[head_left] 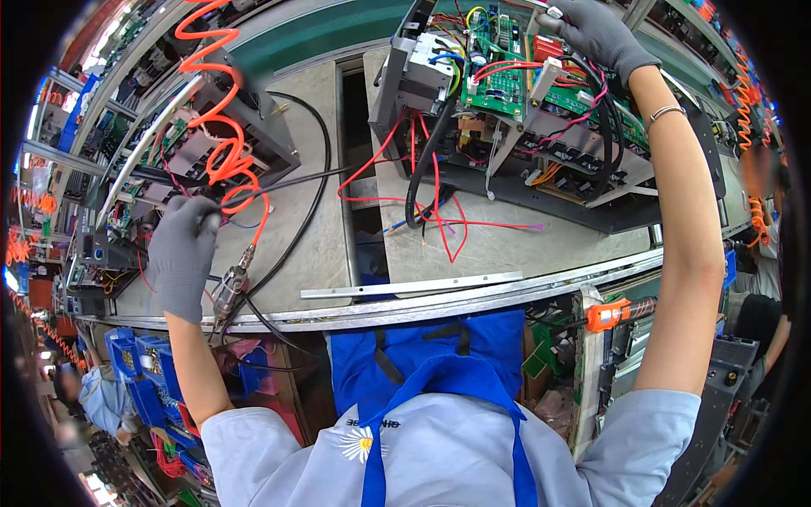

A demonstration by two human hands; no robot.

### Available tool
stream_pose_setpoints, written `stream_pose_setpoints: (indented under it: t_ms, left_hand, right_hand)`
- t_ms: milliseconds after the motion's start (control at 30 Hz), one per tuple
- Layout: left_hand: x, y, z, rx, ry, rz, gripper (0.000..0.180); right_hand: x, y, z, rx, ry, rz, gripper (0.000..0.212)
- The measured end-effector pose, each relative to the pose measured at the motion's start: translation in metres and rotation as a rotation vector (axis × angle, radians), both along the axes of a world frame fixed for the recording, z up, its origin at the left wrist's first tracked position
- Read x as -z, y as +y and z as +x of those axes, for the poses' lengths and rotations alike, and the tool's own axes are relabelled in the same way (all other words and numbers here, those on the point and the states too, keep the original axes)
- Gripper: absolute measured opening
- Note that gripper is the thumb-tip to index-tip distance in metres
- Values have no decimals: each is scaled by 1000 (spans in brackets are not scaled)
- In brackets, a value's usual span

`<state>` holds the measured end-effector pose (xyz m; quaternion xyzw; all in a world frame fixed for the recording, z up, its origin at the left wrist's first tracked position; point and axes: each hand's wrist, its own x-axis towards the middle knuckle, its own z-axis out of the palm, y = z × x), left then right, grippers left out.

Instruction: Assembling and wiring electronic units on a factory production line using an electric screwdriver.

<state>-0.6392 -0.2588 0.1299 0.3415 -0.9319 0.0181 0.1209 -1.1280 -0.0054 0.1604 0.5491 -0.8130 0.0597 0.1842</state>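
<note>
My left hand (184, 253), in a grey glove, is closed around a thin black cable (291, 179) that stretches right across the bench. Below it, a metal pneumatic tool (230, 291) hangs from a coiled orange air hose (232, 156). At the top right my gloved right hand (598, 38) is raised over an open electronic unit (608, 169), its fingers pinched at a small white connector (553, 13). The unit carries a green circuit board (494, 63) and a grey-white contactor block (428, 68). Loose red wires (439, 211) trail from it onto the bench.
A second open unit (253, 127) stands at the left. A metal strip (414, 286) lies along the front rail of the workbench (498, 245). An orange-handled tool (608, 315) sits below the edge at right, blue parts bins (148, 380) at lower left. Other people are at both sides.
</note>
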Motion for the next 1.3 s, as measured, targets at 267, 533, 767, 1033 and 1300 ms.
stream_pose_setpoints:
  t_ms: [267,533,767,1033,1300]
  left_hand:
    - [-1,13,32,156,189,1391,52]
    - [57,-20,1,663,1341,1800,84]
    - [36,12,-40,292,906,333,34]
    - [52,1,-86,478,1123,1214,45]
    - [139,66,-145,238,224,1567,38]
  right_hand:
    - [19,-4,-45,-101,-39,6,40]
    - [12,-6,-31,-82,-72,-1,39]
    - [11,-4,-29,20,-93,44,42]
    - [10,-4,-23,-7,-62,18,37]
    - [16,-4,-35,-141,27,-14,33]
